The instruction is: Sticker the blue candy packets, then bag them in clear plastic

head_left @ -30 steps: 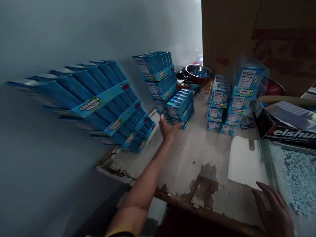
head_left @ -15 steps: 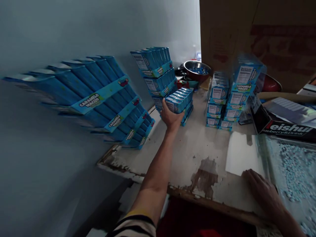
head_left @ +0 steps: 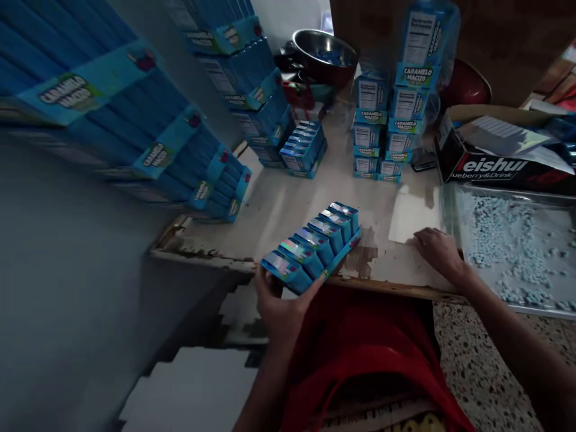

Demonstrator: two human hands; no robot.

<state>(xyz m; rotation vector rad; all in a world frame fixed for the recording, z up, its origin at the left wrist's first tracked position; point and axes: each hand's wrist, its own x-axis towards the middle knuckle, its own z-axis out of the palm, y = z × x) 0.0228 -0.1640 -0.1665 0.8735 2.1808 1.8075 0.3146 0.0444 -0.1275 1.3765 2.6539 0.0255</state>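
My left hand grips one end of a banded pack of blue candy boxes, held over the near edge of the worn white table. The pack's far end reaches over the tabletop. My right hand rests palm down on the table near a white sheet, holding nothing. More packs of the same blue boxes lean against the wall in stacks at the left, and a low stack sits further back.
Upright stacks of boxes stand at the back middle, behind them a metal bowl. A tray of loose pale blue candies lies at the right, with an open dark carton beyond it. White flat pieces lie below the table edge.
My left hand took a pack from the low stack at the back and drew it to the table's near edge. My right hand slid forward and left on the table. The view tilted down.
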